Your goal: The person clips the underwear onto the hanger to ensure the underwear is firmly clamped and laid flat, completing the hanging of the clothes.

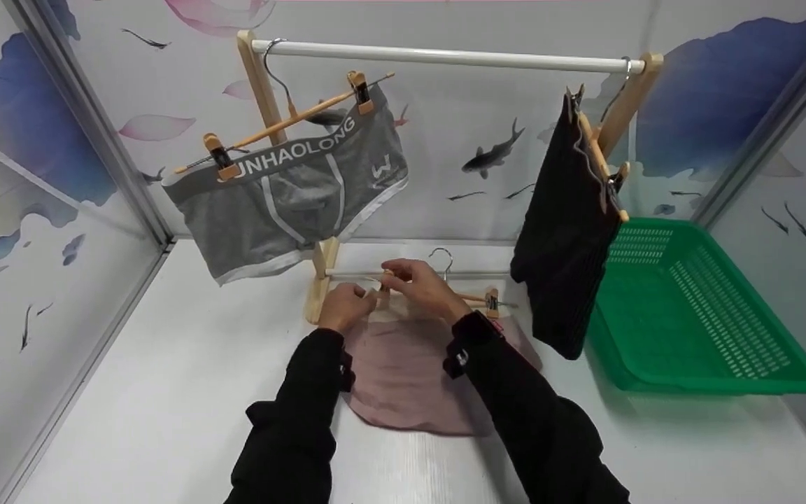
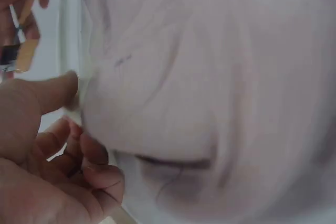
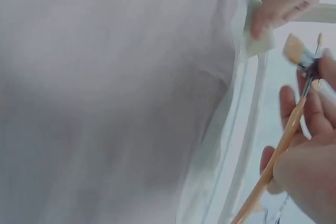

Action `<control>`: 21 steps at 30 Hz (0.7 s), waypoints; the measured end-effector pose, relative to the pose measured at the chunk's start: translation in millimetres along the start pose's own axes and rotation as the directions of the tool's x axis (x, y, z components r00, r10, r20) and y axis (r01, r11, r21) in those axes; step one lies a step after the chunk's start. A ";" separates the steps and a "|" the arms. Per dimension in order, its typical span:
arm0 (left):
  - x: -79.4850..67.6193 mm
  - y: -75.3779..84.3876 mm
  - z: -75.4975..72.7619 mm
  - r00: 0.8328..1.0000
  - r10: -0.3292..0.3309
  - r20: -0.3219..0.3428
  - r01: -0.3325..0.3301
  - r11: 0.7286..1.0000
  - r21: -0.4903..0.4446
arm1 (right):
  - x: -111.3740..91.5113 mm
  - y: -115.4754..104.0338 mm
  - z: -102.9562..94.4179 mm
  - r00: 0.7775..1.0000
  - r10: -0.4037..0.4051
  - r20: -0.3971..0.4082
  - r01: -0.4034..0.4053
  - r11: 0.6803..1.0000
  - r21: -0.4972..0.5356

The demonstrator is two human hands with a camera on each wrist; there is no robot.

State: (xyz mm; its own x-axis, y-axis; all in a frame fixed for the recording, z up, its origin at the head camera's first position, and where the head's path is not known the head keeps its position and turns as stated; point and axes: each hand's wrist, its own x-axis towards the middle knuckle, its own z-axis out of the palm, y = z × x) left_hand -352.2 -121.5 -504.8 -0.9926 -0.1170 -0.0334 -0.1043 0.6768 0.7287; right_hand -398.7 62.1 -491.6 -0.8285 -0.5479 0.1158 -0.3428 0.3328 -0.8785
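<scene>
Pink underwear (image 1: 410, 385) with a pale waistband lies spread on the white table under a wooden clip hanger (image 1: 473, 297). My left hand (image 1: 348, 306) pinches the left end of the waistband between thumb and fingers, as the left wrist view also shows. With my right hand (image 1: 427, 288) I grip the hanger's left clip (image 3: 297, 51), fingers around the wooden bar (image 3: 278, 156). In the right wrist view that clip stands apart from the cloth corner. The hanger's right clip (image 1: 492, 302) sits at the waistband's other side.
Grey briefs (image 1: 284, 203) hang from a hanger at the left of a white rail (image 1: 445, 56), and black garments (image 1: 564, 238) hang at its right. A green basket (image 1: 718, 381) stands on the right. The rack's wooden foot (image 1: 319, 294) is beside my left hand.
</scene>
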 end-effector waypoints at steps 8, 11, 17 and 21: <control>0.9 1.0 -1.0 0.998 0.005 0.064 0.010 0.973 -0.230 | -3.5 -1.0 -4.6 0.999 -0.044 0.028 0.042 0.997 0.062; -0.7 -1.8 -3.6 0.995 0.072 0.071 -0.051 0.963 -0.266 | -2.1 -3.1 -5.0 0.998 -0.067 0.014 0.066 0.996 0.052; -8.9 -5.2 -11.3 0.983 0.181 0.034 -0.167 0.953 -0.251 | 1.4 -2.5 -7.6 0.996 -0.091 0.024 0.090 0.994 0.060; -9.1 -1.3 -9.0 0.976 0.210 0.053 -0.191 0.951 -0.243 | -1.7 -1.6 -13.7 0.995 -0.094 -0.029 0.095 0.994 0.059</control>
State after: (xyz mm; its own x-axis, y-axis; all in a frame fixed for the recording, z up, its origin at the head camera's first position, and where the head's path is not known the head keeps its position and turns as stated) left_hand -342.5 -127.8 -499.2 -0.9942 0.0663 0.0841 0.1059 0.4892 0.8657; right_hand -402.8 73.1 -484.0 -0.8051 -0.5544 0.2108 -0.3935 0.2333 -0.8892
